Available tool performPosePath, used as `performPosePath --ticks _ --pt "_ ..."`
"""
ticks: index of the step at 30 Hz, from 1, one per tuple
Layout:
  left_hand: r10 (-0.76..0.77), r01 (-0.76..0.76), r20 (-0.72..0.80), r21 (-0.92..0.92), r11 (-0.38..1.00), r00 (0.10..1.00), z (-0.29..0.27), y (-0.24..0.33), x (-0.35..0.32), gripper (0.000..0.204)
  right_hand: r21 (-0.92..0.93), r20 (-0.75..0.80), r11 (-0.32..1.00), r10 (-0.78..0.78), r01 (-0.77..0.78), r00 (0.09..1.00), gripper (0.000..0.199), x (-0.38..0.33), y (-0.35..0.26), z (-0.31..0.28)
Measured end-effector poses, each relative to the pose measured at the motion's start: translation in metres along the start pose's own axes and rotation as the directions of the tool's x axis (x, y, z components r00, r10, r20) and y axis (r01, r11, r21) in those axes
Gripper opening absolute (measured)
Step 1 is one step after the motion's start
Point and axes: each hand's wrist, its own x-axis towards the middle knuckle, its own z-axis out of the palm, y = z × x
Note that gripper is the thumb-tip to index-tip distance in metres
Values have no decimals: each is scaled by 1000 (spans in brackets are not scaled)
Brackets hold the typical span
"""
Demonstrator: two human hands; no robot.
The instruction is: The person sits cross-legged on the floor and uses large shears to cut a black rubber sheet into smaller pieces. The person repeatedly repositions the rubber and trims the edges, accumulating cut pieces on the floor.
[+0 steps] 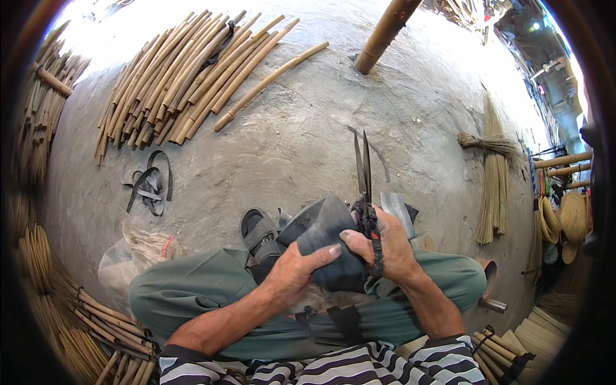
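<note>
My left hand [296,273] is closed on a dark rubber sheet [330,224], which curves up over my lap with my thumb pressed on its surface. In my right hand [391,247] is a pair of scissors [364,170] with black wrapped handles. Their long dark blades point away from me, slightly apart, with nothing visible between them. My right thumb rests by the sheet's edge; some of those fingers are hidden behind the handles. A black sandal [260,234] shows on my foot, just left of the sheet.
Cut bamboo sticks [186,77] lie spread at the far left. Black rubber strips [151,186] lie nearer, above a pale sack [138,253]. A bamboo post [385,38] stands far ahead. A bundle of thin stalks [494,173] lies right; tied stick bundles [109,321] are near left.
</note>
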Motion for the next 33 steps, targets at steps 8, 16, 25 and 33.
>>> performPosePath --ticks 8,16,25,33 --pt "271 -271 -56 9 963 961 -8 28 9 41 -7 6 1000 29 -29 1000 35 -3 3 -1" --pt "523 -550 -220 -81 831 823 -32 72 -1 24 -166 88 986 -22 37 996 55 -9 14 6" --pt "597 -621 -269 -6 784 756 -24 64 -1 20 -439 188 891 -34 114 982 54 -8 15 16" --pt "582 -596 -233 13 803 779 -17 38 6 21 -520 151 847 -38 112 988 50 -6 13 21"
